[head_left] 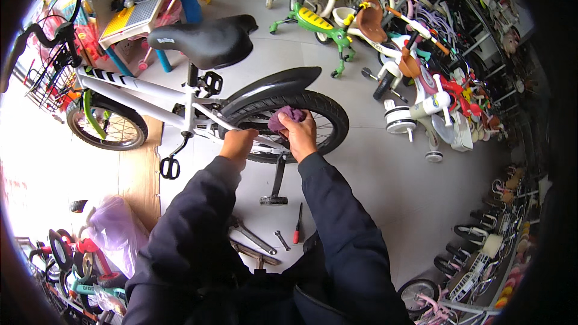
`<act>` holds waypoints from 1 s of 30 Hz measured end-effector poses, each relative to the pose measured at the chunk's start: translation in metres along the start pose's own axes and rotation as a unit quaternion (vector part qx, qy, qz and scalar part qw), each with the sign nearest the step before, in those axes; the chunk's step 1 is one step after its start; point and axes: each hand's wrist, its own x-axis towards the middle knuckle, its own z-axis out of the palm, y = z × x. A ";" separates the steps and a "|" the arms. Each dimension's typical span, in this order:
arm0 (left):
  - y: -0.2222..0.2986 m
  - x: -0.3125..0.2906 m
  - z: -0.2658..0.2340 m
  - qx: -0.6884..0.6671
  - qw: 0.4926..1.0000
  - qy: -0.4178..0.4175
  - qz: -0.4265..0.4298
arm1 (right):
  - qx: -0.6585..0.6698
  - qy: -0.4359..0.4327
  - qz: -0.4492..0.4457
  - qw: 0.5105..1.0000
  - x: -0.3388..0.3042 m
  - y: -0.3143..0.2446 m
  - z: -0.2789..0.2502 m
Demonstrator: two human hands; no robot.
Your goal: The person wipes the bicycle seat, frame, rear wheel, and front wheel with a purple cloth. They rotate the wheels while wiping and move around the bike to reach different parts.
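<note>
A white children's bicycle (pixel 129 89) stands crosswise before me, with a black saddle (pixel 211 45) and a black rear mudguard (pixel 274 84). My right hand (pixel 303 135) is closed on a crumpled purple cloth (pixel 284 118) and holds it at the spokes of the rear wheel (pixel 341 121). Beside it, my left hand (pixel 239 143) is closed at the rear frame tube, its fingertips mostly hidden. Below the wheel, a side stabiliser (pixel 275 188) reaches down to the floor.
Near my feet lie a large wrench (pixel 256 238), a small wrench (pixel 281 240), a red-handled screwdriver (pixel 298 225) and a hammer-like tool (pixel 256 255). Cardboard (pixel 143 174) and a plastic bag (pixel 114 225) are at left. A green ride-on toy (pixel 322 27) and several children's bikes crowd the right.
</note>
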 end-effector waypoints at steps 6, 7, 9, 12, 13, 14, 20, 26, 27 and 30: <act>-0.048 0.053 0.025 -0.084 0.989 0.120 -0.022 | 0.080 -0.030 0.045 0.995 -0.002 0.007 0.014; -0.048 0.056 0.027 -0.193 0.969 0.124 -0.092 | 0.080 -0.052 0.021 0.995 -0.001 0.010 0.015; -0.038 0.061 0.029 -0.326 0.910 0.139 -0.216 | 0.068 -0.069 0.038 0.995 0.001 0.014 0.018; -0.016 0.051 0.017 -0.310 0.912 0.124 -0.238 | 0.146 -0.053 0.062 0.986 0.003 0.011 0.014; -0.006 0.050 0.014 -0.337 0.888 0.144 -0.277 | 0.171 -0.035 0.079 0.982 0.004 0.007 0.009; 0.003 0.049 0.011 -0.367 0.864 0.165 -0.302 | 0.194 -0.013 0.100 0.976 0.006 0.003 0.003; 0.025 0.044 -0.003 -0.344 0.878 0.121 -0.311 | 0.272 0.280 -0.019 0.920 0.020 -0.023 -0.066; 0.018 0.049 0.006 -0.361 0.860 0.174 -0.316 | 0.269 0.256 0.003 0.929 0.025 -0.006 -0.067; 0.014 0.048 0.006 -0.371 0.861 0.155 -0.311 | 0.258 0.229 -0.013 0.939 0.024 -0.004 -0.058; 0.002 0.039 0.000 -0.114 0.988 0.031 -0.097 | 0.189 0.108 -0.028 0.976 0.014 -0.002 -0.033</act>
